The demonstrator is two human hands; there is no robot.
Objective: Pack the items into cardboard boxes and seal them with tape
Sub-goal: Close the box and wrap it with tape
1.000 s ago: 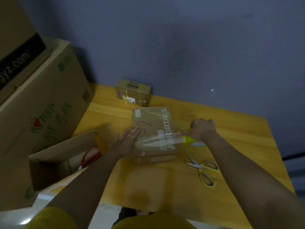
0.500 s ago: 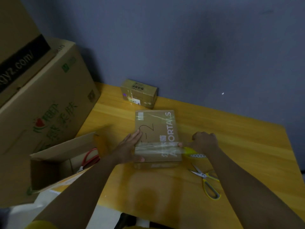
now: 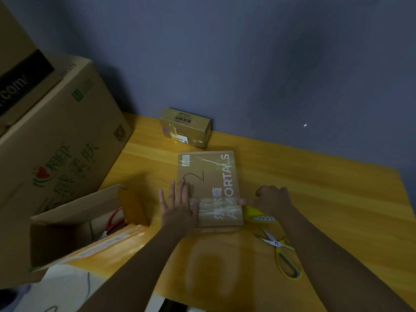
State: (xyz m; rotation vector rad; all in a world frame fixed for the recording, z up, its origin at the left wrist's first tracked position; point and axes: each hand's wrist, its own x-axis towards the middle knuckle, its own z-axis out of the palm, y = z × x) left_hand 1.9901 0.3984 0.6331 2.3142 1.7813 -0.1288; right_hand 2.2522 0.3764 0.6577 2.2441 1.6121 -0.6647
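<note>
Left hand (image 3: 177, 212) has slid flat onto the tape (image 3: 216, 210); right hand (image 3: 273, 199) fingers still clench the dispenser (image 3: 258, 215).

Both forearms are bare up to the frame edge. The left hand (image 3: 180, 210) and right hand (image 3: 273, 199) wear no gloves.

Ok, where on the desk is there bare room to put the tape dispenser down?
Bare wood right of the right hand out to the table edge, and behind it toward the wall. Crowded around the flat box, the scissors and the small box at the back.
</note>
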